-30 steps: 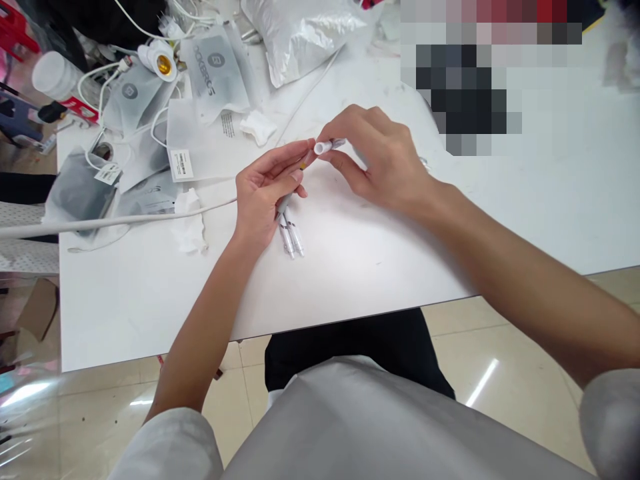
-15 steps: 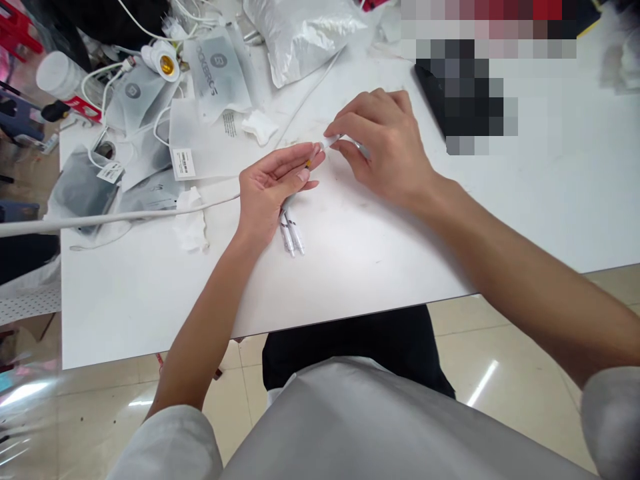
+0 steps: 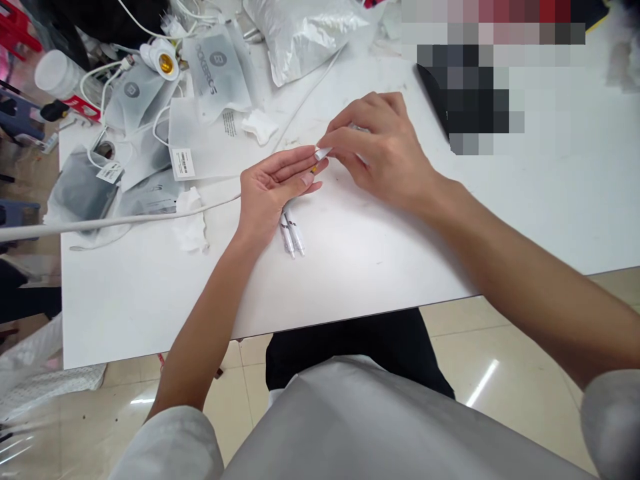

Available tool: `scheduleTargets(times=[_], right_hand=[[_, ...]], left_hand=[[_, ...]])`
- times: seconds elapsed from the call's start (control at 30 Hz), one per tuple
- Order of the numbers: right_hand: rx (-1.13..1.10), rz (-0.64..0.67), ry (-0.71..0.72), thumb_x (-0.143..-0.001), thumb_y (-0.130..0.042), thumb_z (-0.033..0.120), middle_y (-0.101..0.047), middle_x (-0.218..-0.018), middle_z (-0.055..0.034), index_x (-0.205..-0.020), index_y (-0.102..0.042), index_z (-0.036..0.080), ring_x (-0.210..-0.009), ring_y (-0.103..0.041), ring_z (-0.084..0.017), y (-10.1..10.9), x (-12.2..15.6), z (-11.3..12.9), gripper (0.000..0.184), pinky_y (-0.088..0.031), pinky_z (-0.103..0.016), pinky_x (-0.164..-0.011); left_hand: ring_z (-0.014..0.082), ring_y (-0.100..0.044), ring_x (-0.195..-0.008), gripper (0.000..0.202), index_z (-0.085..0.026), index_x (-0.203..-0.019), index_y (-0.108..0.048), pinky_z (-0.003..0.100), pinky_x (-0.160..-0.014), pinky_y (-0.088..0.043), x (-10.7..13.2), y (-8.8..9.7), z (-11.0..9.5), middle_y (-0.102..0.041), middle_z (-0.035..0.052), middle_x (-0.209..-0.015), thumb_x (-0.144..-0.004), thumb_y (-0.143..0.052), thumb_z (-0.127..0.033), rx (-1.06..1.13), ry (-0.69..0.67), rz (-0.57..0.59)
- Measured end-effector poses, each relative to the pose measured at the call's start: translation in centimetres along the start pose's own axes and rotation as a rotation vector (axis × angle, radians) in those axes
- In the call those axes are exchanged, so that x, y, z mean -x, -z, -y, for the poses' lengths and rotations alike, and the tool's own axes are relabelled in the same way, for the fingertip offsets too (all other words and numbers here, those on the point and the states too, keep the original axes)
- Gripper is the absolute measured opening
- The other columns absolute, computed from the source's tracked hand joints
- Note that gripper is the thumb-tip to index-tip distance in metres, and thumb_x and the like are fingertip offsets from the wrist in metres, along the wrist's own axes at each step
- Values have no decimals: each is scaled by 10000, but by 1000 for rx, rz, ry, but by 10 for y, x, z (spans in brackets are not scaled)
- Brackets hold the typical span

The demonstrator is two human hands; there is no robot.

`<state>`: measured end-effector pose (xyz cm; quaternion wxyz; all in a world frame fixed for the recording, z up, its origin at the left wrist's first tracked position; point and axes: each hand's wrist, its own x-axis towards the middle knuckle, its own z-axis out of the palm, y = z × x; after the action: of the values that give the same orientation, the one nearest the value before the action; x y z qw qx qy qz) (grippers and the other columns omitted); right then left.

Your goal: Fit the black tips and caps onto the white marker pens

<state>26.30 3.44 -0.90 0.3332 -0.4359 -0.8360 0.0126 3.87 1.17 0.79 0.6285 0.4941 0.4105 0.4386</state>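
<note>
My left hand (image 3: 267, 190) pinches a slim pen-like piece with a yellow band (image 3: 313, 169) between thumb and fingers; most of it is hidden in the hand. A small white tapered piece, like a pen barrel end (image 3: 324, 153), is held by the fingertips of my right hand (image 3: 377, 143). The two pieces meet or nearly meet; whether they touch is unclear. Under the heel of my left hand, two white pens (image 3: 291, 235) with dark marks and clear ends lie side by side on the white table (image 3: 350, 267), their upper parts covered by the hand.
Grey packaged pouches (image 3: 210, 73) and tangled white cables crowd the left. A white lamp socket (image 3: 164, 60) and a lidded jar (image 3: 55, 75) stand among them. Behind my hands lie a plastic bag (image 3: 305, 40) and crumpled tissue (image 3: 259, 127). A white cable (image 3: 125, 215) runs to my left hand.
My right hand has moved slightly left and down, bringing the white piece closer over the fingertips of my left hand. The left hand and the pens on the table have barely moved.
</note>
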Motion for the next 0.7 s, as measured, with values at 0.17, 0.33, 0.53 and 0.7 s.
scheduleTargets(times=[0.17, 0.33, 0.53, 0.7], right_hand=[[-27, -49, -84, -1108, -498, 455, -769, -1214, -12, -1120, -733, 424, -1149, -650, -311, -2, -1, -6, 237, -428, -548, -1045], [7, -67, -50, -1115, -481, 468, -772, -1203, -28, -1140, -727, 400, -1110, -634, -287, -5, 0, -10, 256, -438, -535, -1026], [11, 14, 23, -1154, -363, 433, -774, -1212, -26, -1129, -731, 385, -1098, -639, -252, -3, 1, -5, 373, -434, -510, -1038], [6, 18, 60, -1159, -338, 433, -776, -1210, -30, -1126, -742, 382, -1087, -639, -244, -3, 1, -5, 408, -429, -513, -1043]], left_hand=[[368, -651, -1441, 275, -265, -1111, -823, 478, -1131, -624, 0, 2, 1, -816, 50, -1296, -850, -889, -209, -27, -50, 11], [362, -653, -1440, 275, -273, -1117, -819, 478, -1134, -622, 0, 3, 1, -809, 46, -1318, -854, -894, -241, -30, -65, 9], [420, -590, -1486, 337, -228, -1118, -811, 508, -1153, -615, -2, 3, 1, -803, 104, -1309, -808, -945, -228, -15, -9, -11], [381, -650, -1441, 318, -265, -1104, -821, 537, -1209, -583, -2, 3, 4, -822, 42, -1243, -813, -948, -263, -53, -71, 26]])
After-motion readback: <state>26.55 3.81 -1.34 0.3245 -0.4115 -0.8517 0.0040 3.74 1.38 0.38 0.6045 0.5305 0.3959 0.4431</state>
